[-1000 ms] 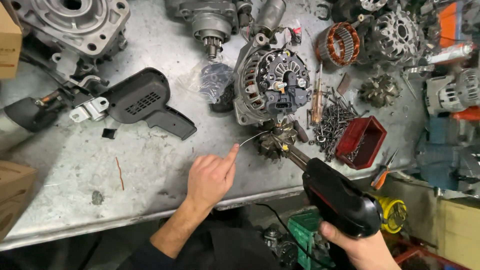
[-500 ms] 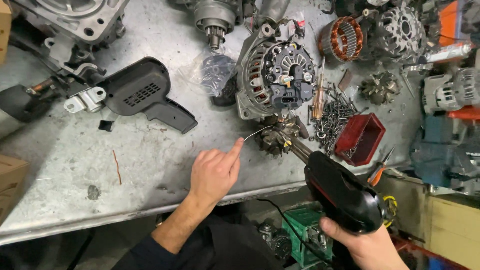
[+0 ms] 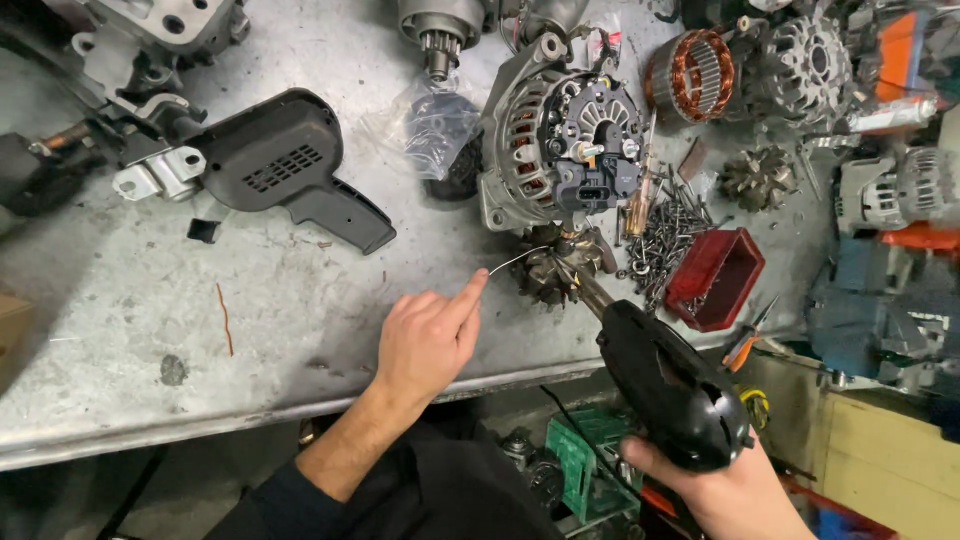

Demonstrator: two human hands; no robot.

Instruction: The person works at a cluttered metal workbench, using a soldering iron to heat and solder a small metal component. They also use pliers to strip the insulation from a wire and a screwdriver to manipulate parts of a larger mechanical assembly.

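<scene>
Head view: I am working at the near edge of the grey metal bench [image 3: 200, 330], soldering at a small finned part [image 3: 548, 275] that is lying just below the big alternator [image 3: 560, 140]. My right hand [image 3: 720, 490] is gripping a black soldering gun [image 3: 665, 385] from below the bench edge, fingers wrapped tight round its handle, and its long tip [image 3: 585, 285] is reaching up and left to touch the finned part. My left hand [image 3: 425, 340] is resting over the bench with the fingers curled together; forefinger and thumb are pinching the near end of a thin solder wire [image 3: 515, 260], which is arcing rightward so that its far end is meeting the gun tip at the joint. I am judging the step in hand as feeding solder into a heated joint; the next move is calling for a steady tip on the same spot and a slow, small advance of the wire without bending it off the contact. I cannot tell whether solder is flowing yet, the joint being too small to read. A heap of screws [image 3: 665, 235] and a red plastic tray [image 3: 715, 275] are sitting just right of the joint, a black plastic cover [image 3: 285, 165] well to the left, a copper-wound stator [image 3: 690, 75] further back
</scene>
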